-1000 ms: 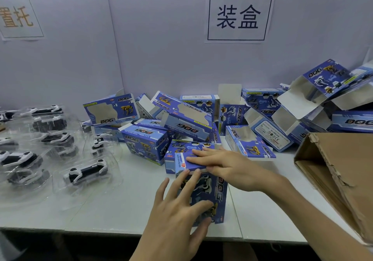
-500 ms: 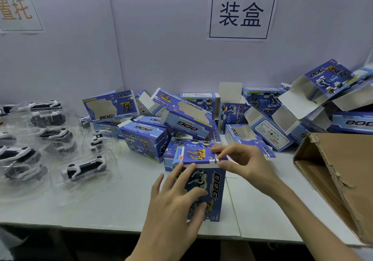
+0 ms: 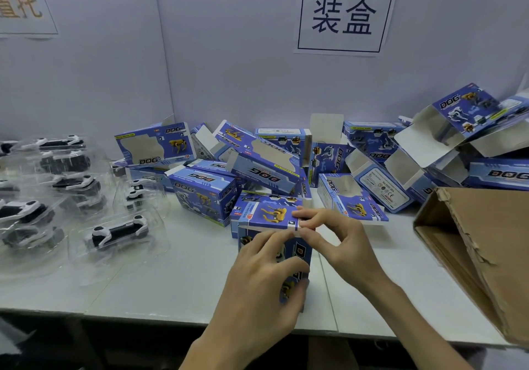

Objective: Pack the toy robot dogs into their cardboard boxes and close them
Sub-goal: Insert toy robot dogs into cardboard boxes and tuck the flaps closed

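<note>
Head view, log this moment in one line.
left hand: holds blue box | right hand: pinches its top flap | open boxes: piled behind

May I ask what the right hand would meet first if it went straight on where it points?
The right hand pinches the box flap; further left, it would probably meet the fingertips of the left hand.

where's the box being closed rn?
Head view, centre, near the table's front edge: the box stands upright, left hand gripping its side, right hand pinching its top, with the brown carton to its right.
</note>
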Action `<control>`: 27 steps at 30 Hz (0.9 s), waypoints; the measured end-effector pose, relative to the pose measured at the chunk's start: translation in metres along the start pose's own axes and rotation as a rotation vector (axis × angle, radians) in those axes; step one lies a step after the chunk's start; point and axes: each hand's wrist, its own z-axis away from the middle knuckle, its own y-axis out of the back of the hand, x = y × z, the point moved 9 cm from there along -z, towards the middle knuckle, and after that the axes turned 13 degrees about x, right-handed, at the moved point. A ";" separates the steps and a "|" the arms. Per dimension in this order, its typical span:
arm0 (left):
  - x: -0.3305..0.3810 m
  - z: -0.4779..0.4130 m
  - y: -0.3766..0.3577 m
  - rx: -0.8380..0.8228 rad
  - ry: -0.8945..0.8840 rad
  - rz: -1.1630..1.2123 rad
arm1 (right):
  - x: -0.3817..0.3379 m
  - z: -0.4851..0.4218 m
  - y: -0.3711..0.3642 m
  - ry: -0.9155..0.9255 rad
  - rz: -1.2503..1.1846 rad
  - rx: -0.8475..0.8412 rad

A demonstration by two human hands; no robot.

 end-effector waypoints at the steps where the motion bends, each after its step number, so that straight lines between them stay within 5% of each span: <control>1: -0.001 0.000 0.002 0.006 0.002 0.018 | 0.000 0.002 0.000 0.024 0.027 -0.021; 11: -0.010 -0.006 0.004 -0.010 -0.044 0.049 | 0.000 0.005 0.002 0.118 0.200 -0.092; 18: -0.025 -0.016 0.015 0.144 -0.199 0.030 | 0.001 0.005 0.003 0.111 0.203 -0.084; 22: -0.039 -0.020 0.037 0.356 -0.134 0.180 | 0.003 0.009 0.003 0.097 0.144 -0.057; 27: -0.064 -0.035 0.041 0.264 -0.018 0.010 | 0.002 0.011 0.003 0.088 0.124 -0.037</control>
